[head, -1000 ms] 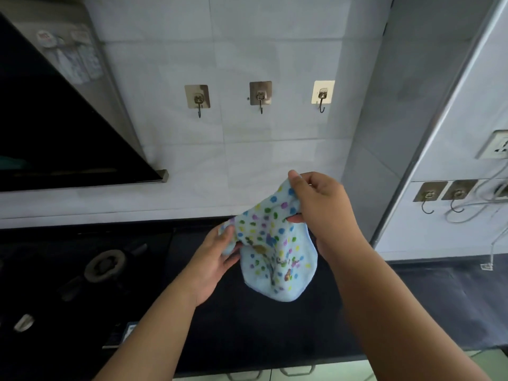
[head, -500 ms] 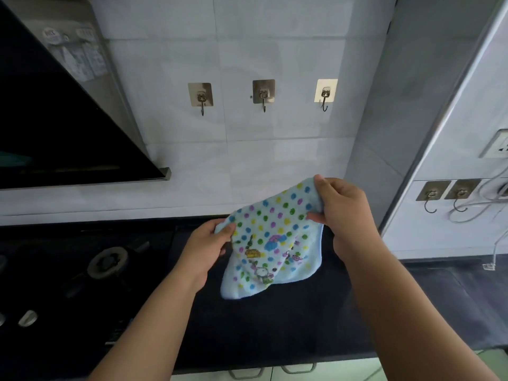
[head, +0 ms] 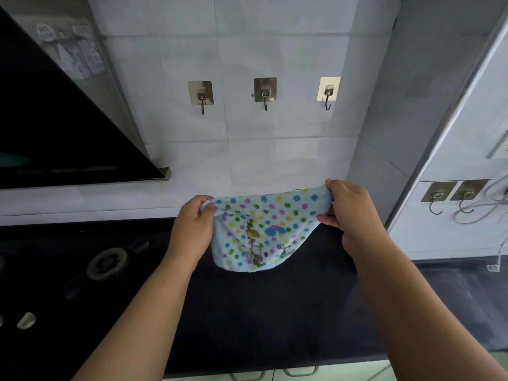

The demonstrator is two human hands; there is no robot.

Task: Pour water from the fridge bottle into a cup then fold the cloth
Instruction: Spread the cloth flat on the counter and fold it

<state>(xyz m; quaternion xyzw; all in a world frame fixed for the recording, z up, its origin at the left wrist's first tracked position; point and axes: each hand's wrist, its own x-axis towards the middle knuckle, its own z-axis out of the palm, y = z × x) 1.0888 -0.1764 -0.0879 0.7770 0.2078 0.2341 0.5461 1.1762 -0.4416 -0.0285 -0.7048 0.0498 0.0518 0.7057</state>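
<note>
A small light-blue cloth (head: 264,229) with coloured polka dots and a cartoon print hangs in the air above the black counter (head: 261,312). My left hand (head: 192,229) pinches its upper left corner. My right hand (head: 349,207) pinches its upper right corner. The top edge is stretched almost level between the two hands and the rest sags down in a rounded flap. No bottle or cup is in view.
A gas burner (head: 107,264) and a knob (head: 26,320) sit on the hob at the left. A black range hood (head: 60,127) juts out at upper left. Three hooks (head: 265,92) are on the tiled wall, two more hooks (head: 453,193) and white cables (head: 489,204) at right.
The hands have drawn apart and spread the bunched cloth out. Its top edge is now pulled taut and level between them.
</note>
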